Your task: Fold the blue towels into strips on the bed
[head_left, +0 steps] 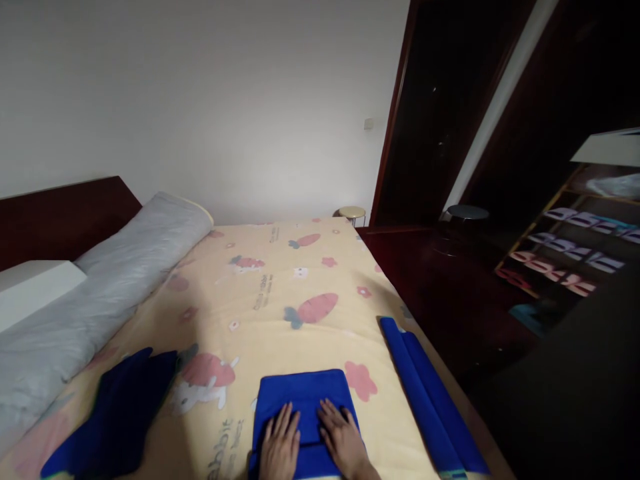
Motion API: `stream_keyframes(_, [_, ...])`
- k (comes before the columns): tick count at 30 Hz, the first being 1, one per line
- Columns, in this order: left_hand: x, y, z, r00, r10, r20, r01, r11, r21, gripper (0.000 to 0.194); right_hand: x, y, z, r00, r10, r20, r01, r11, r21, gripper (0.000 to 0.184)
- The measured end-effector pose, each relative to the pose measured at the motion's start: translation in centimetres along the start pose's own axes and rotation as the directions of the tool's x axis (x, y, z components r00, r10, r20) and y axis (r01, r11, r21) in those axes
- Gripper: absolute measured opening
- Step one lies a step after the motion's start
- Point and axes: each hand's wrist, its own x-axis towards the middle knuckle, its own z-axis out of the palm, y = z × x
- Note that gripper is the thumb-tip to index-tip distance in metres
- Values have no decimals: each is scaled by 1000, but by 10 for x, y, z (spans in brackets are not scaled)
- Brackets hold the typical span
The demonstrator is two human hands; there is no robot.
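Note:
A folded bright blue cloth (pixel 303 393) lies on the yellow patterned bedspread (pixel 270 293) near the bed's front edge. My left hand (pixel 280 445) rests flat on it with fingers stretched out. My right hand (pixel 341 437) lies flat beside it on the same cloth, fingers spread. Neither hand grips anything. A long, narrow folded blue cloth (pixel 427 393) lies to the right, along the bed's right edge. A crumpled dark blue cloth (pixel 117 413) lies to the left.
A long grey bolster (pixel 95 293) runs along the dark headboard (pixel 60 213) at left, with a white box (pixel 30 287) on it. Dark floor, a round stool (pixel 353 213), another stool (pixel 467 213), a dark door and a shoe rack (pixel 570 260) are at right.

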Motion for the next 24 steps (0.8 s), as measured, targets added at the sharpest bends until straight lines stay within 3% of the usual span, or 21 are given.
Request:
stream_keyframes(4, [-25,-64,-10,974,-223,-28,225,970,88,48,-28,51,-11,968,179,-177,-194,979,-67,49])
stream_keyframes(6, [-30,-73,-8,972,-229,-58,233,969,83,51,-34,55,-7,959,208,-193,-223,973,-59,51])
stream_keyframes(8, [-22,-56,-3,989,-138,-53,140,989,37,55,-27,41,2,978,153,-143,-159,987,-28,51])
stream_keyframes(11, [8,-7,7,999,39,8,-38,997,-63,60,1,8,16,999,-29,-30,29,999,27,51])
stream_keyframes(14, [35,17,9,995,-3,101,13,995,-103,60,26,-4,14,999,-51,-14,51,999,15,51])
stream_keyframes(17, [35,-13,0,965,-198,171,207,978,-33,52,21,21,-6,983,144,-113,-151,987,-57,50])
stream_keyframes(20, [6,-70,-13,937,-345,59,340,936,91,50,-15,60,-28,936,255,-243,-288,952,-108,49])
stream_keyframes(22, [-20,-97,-18,944,-326,-53,330,936,126,54,-44,76,-29,921,213,-325,-273,950,-152,51])
stream_keyframes(24, [-44,-101,-16,976,-205,-72,212,971,109,59,-66,78,-14,923,134,-361,-213,959,-189,54])
